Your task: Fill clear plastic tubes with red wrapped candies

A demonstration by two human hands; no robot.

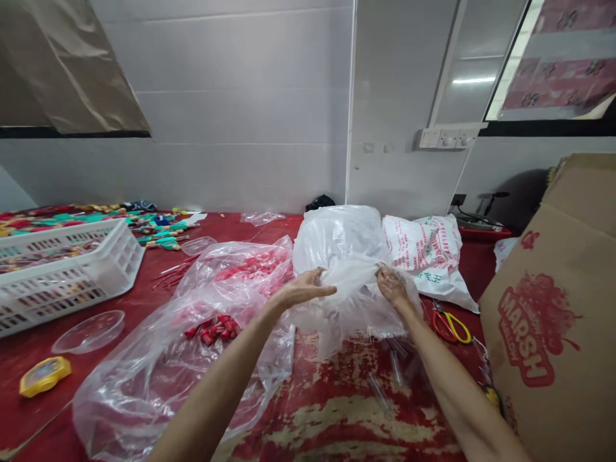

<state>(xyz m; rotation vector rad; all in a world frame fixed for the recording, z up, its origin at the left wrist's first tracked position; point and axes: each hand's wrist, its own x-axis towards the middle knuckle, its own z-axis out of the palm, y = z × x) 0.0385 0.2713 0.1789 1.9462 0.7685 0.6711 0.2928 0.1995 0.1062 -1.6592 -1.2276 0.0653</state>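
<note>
- Surface is a table (337, 417) covered in a red cloth, and the print on the near part is badly worn, with pale patches showing through.
- Both hands are on a big translucent white plastic bag (344, 256) sitting mid-table, toward the back. The left hand (301, 290) lies on its front with fingers stretched out fairly flat and pinching some film; the right hand (392, 285) has its fingers curled in, gripping a bunched fold of the same bag.
- Just left of that is a clear bag (192, 346), lying crumpled and open, with small red pieces (214, 328) inside.
- Far left: a white slotted basket (72, 269), a clear shallow dish (89, 330) in front of it, and a little yellow item (45, 375) near the table edge.
- Colourful green and red items (158, 231) are spread behind the basket.
- Right of the white bag sits a printed sack (428, 250) with red and green lettering, and scissors (450, 324) with red and yellow handles lie in front of it.
- A brown cardboard box (553, 333) with a red "MARSH" print fills the right side.
- Room: pale grey tiled wall, a switch panel (447, 138) up right, and a plug with cables near the far corner.
</note>
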